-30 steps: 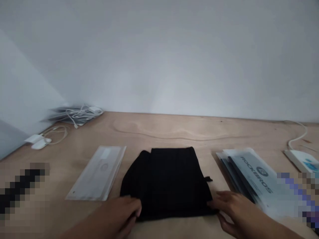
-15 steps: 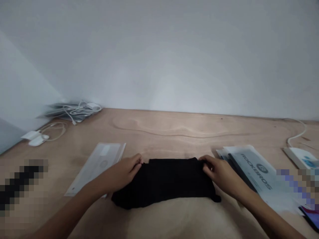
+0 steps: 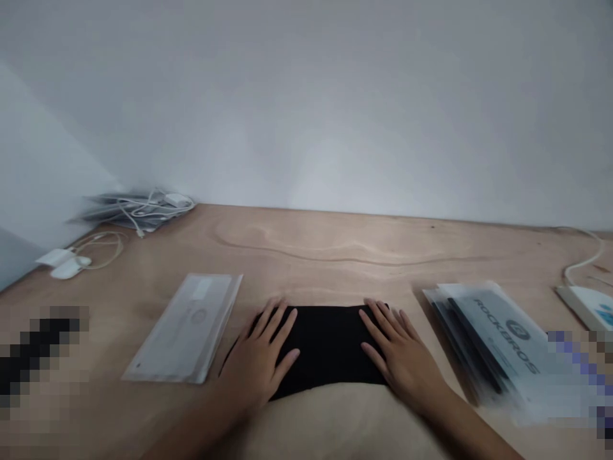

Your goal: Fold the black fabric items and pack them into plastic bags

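Observation:
A black piece of folded cloth lies flat on the wooden table in front of me; its exact kind does not show. My left hand rests palm down on its left end, fingers spread. On the right end, my right hand lies flat with its fingers apart. Both hands cover the cloth's side edges, so its full outline is hidden. Left of the cloth is a flat translucent plastic bag. To the right sits a stack of plastic packages, the top bag printed ROCKBROS.
Grey packets with white cables lie in the back left corner, and a white adapter with a looped cord is nearer. At the right edge stands a white device with a cable. A wall rises behind the table.
Both hands have let go of the cloth's upper corners and now lie flat on it, fingers spread. The cloth looks flatter. The view has shifted slightly.

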`<move>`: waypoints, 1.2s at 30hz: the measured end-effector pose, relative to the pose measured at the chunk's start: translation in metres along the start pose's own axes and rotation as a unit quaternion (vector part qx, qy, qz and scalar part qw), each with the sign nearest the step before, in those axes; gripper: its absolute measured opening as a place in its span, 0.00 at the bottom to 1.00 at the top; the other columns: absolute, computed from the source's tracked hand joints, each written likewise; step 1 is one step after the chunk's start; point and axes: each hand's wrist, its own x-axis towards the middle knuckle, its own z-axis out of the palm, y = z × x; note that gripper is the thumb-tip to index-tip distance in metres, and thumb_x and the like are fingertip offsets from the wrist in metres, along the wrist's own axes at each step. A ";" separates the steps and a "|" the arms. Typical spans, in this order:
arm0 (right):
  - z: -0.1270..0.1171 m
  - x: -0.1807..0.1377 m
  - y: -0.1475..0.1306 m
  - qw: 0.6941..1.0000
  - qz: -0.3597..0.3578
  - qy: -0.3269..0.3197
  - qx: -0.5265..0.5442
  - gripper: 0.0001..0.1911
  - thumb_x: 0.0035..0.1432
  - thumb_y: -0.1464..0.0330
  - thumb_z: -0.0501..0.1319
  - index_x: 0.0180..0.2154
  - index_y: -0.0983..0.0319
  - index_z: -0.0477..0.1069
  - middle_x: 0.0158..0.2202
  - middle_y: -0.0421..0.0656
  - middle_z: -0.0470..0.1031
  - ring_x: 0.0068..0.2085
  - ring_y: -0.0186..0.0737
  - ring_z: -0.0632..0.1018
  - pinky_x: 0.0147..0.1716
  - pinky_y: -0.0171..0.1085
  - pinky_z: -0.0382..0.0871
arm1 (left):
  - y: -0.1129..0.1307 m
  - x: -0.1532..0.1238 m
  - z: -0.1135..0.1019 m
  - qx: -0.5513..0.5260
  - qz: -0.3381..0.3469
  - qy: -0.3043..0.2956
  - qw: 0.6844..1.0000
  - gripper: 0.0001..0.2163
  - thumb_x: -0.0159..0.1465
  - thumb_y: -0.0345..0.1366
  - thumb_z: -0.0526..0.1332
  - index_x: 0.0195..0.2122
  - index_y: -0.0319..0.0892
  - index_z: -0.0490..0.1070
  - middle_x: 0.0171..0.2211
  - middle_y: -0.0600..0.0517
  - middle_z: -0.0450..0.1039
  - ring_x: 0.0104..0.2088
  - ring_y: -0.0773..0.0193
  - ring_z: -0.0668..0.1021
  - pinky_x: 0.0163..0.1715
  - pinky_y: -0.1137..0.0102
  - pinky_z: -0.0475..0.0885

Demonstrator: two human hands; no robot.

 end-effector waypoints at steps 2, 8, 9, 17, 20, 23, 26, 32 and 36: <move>0.002 -0.002 0.002 1.000 0.008 -0.008 -0.001 0.29 0.72 0.58 0.50 0.71 0.53 0.53 0.74 0.45 0.50 0.72 0.53 0.57 0.67 0.62 0.54 | -0.005 0.000 0.005 0.007 0.003 -0.006 1.000 0.29 0.73 0.46 0.54 0.72 0.46 0.53 0.72 0.43 0.55 0.71 0.42 0.58 0.65 0.43 0.59; -0.002 -0.003 0.008 1.000 0.018 -0.019 0.004 0.29 0.72 0.57 0.50 0.70 0.54 0.56 0.73 0.46 0.50 0.71 0.55 0.57 0.66 0.64 0.54 | -0.008 0.002 0.007 -0.005 0.002 0.014 1.000 0.27 0.73 0.45 0.51 0.72 0.44 0.54 0.72 0.41 0.55 0.70 0.44 0.60 0.65 0.45 0.60; -0.004 -0.003 0.009 1.000 0.020 -0.020 0.006 0.29 0.72 0.57 0.51 0.70 0.54 0.57 0.73 0.46 0.51 0.71 0.56 0.58 0.66 0.65 0.54 | -0.009 0.000 0.005 -0.010 -0.019 0.025 0.999 0.26 0.74 0.43 0.50 0.70 0.42 0.56 0.70 0.39 0.58 0.69 0.44 0.63 0.64 0.47 0.62; -0.035 0.023 -0.043 0.992 -0.009 0.035 0.119 0.25 0.69 0.64 0.55 0.66 0.54 0.64 0.70 0.50 0.60 0.68 0.57 0.64 0.65 0.67 0.55 | -0.018 -0.001 -0.030 -0.070 -0.261 -0.067 0.960 0.21 0.65 0.46 0.56 0.51 0.36 0.71 0.48 0.36 0.77 0.49 0.41 0.79 0.50 0.50 0.73; -0.026 0.042 -0.080 0.984 -0.048 0.010 0.173 0.28 0.68 0.64 0.57 0.68 0.55 0.61 0.71 0.48 0.58 0.69 0.56 0.63 0.65 0.62 0.61 | -0.016 0.009 -0.042 -0.119 -0.273 -0.149 0.943 0.18 0.64 0.45 0.55 0.47 0.39 0.74 0.45 0.38 0.80 0.47 0.42 0.81 0.47 0.53 0.74; -0.010 0.056 -0.097 0.983 -0.052 -0.012 0.178 0.31 0.67 0.60 0.59 0.69 0.55 0.59 0.72 0.45 0.53 0.70 0.56 0.60 0.65 0.60 0.61 | -0.015 0.016 -0.050 -0.156 -0.247 -0.158 0.943 0.14 0.62 0.43 0.57 0.42 0.43 0.76 0.43 0.43 0.81 0.46 0.44 0.82 0.46 0.54 0.73; 0.001 0.063 -0.096 0.983 -0.048 -0.023 0.173 0.31 0.69 0.57 0.57 0.69 0.57 0.59 0.72 0.45 0.51 0.70 0.57 0.59 0.65 0.60 0.60 | -0.018 0.018 -0.053 -0.201 -0.247 -0.138 0.938 0.15 0.60 0.44 0.58 0.43 0.44 0.76 0.44 0.44 0.82 0.46 0.45 0.81 0.47 0.55 0.74; 0.003 0.062 -0.095 0.984 -0.047 -0.037 0.168 0.32 0.70 0.56 0.56 0.69 0.61 0.58 0.73 0.47 0.49 0.71 0.56 0.56 0.68 0.59 0.54 | -0.032 0.011 -0.047 -0.390 -0.262 -0.129 0.873 0.20 0.58 0.47 0.61 0.50 0.45 0.74 0.50 0.46 0.80 0.49 0.49 0.81 0.49 0.57 0.75; -0.003 0.061 -0.088 0.980 -0.041 -0.028 0.192 0.31 0.70 0.58 0.55 0.70 0.61 0.57 0.71 0.49 0.54 0.70 0.56 0.59 0.67 0.60 0.56 | -0.032 0.009 -0.056 -0.418 -0.264 -0.124 0.861 0.18 0.58 0.46 0.61 0.46 0.45 0.74 0.48 0.46 0.81 0.50 0.50 0.81 0.51 0.57 0.75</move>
